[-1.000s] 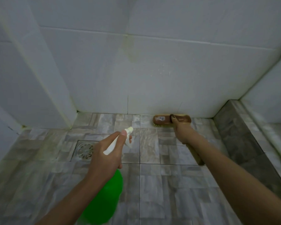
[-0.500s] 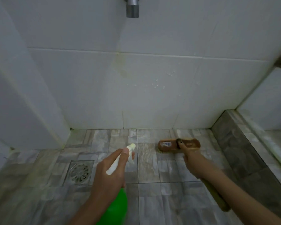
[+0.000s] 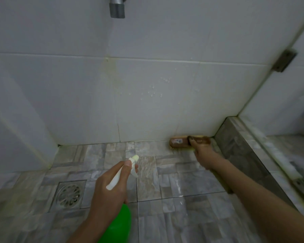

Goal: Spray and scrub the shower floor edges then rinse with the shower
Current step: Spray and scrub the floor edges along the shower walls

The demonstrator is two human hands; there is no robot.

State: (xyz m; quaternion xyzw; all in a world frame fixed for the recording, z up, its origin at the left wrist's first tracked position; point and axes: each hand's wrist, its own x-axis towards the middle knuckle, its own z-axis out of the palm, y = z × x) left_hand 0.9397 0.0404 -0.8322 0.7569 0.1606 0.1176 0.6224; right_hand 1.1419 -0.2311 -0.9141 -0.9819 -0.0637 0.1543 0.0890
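My right hand [image 3: 204, 155] grips a brown wooden scrub brush [image 3: 178, 142]. Its head lies along the floor edge where the grey tiled floor [image 3: 182, 216] meets the white back wall, close to the right corner. Its long handle runs back under my forearm. My left hand [image 3: 109, 190] holds a green spray bottle [image 3: 119, 223] with a white nozzle [image 3: 134, 157] pointing at the back wall. My fingers are around the white trigger neck. A wet streak glistens on the floor tiles in front of the nozzle.
A square metal floor drain [image 3: 68, 192] sits at the left of the floor. A raised grey tiled kerb [image 3: 239, 142] borders the floor on the right. A metal spout [image 3: 117, 7] hangs from the wall at the top. A white wall stands at the left.
The brush has gone from the back edge out onto the floor and back to the wall edge, now further right near the corner. The view has tilted up, showing the metal spout.
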